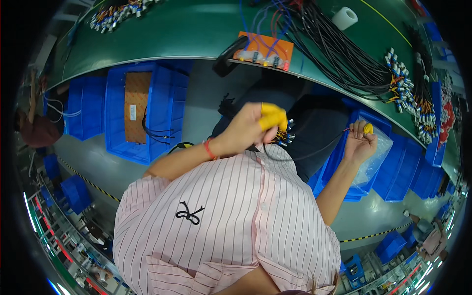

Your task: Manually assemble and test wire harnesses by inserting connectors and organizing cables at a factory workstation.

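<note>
My left hand [250, 125], with yellow finger covers, is closed over my lap. Its fingers curl at a black cable [290, 160]; the grip itself is partly hidden. Right beside those fingers is a cluster of small silver-and-blue connectors [285, 136] on orange wires. Out to the right, my right hand [360, 141] is raised with the fingers closed, a yellow cover on one fingertip. It pinches the cable's far end, where thin red wires [347, 129] show. Between the two hands the cable hangs in a shallow curve.
On the green workbench [172, 39] ahead sit an orange board [268, 46] with blue and red wires, a black cable bundle [334, 54] and a white roll [345, 18]. Blue bins [115, 123] stand below; the right one holds a clear plastic bag [376, 152]. A person [42, 125] is far left.
</note>
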{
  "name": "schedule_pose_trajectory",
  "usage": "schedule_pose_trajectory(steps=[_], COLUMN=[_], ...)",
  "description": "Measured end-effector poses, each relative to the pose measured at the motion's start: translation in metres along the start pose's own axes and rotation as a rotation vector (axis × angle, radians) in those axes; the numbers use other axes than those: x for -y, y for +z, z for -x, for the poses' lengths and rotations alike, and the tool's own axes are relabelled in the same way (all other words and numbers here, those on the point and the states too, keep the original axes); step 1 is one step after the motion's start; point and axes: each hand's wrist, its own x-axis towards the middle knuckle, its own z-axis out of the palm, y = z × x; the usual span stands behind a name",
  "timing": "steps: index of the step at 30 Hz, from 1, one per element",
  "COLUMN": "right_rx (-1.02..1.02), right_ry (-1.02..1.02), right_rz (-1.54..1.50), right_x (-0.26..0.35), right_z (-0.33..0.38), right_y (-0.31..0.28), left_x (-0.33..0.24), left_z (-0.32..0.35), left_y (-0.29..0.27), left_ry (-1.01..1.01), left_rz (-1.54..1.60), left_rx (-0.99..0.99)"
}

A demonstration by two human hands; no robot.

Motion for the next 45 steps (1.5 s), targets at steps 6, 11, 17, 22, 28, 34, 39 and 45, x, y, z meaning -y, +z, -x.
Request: schedule_pose_trajectory(steps=[6,11,17,22,28,34,39,45], right_rx=[0.083,0.217,0.221,0.072,0.055,0.059,0.093,-0.049], right_ry=[-0.088,-0.215,-0.191,-0.200,-0.300,-0.345,-0.336,-0.440], right_rz=[0.003,-0.106,-0.234,-0.147,0.073,0.144,0.183,0.515], right_x=[0.042,0.094,0.112,0.093,0.086,0.084,0.087,0.073], right_z=[-0.006,-0.035,-0.103,-0.136,-0.167,-0.182,-0.181,-0.187], right_y=[-0.008,0.018,0.018,0.024,0.010,0.016,0.029,0.046], left_x=[-0.014,-0.068,-0.087,-0.039,0.059,0.100,0.100,0.100], left_z=[-0.021,-0.080,-0.107,-0.077,-0.054,-0.056,-0.065,-0.062], left_y=[-0.013,-0.007,-0.009,-0.020,-0.034,-0.030,-0.027,-0.026], left_ry=[0.166,0.474,0.597,0.307,0.367,0.359,0.420,0.434], left_rz=[0.031,-0.048,-0.249,-0.383,-1.174,-1.462,-1.568,-1.365], left_rx=[-0.031,0.022,0.019,0.355,0.072,0.127,0.159,0.094])
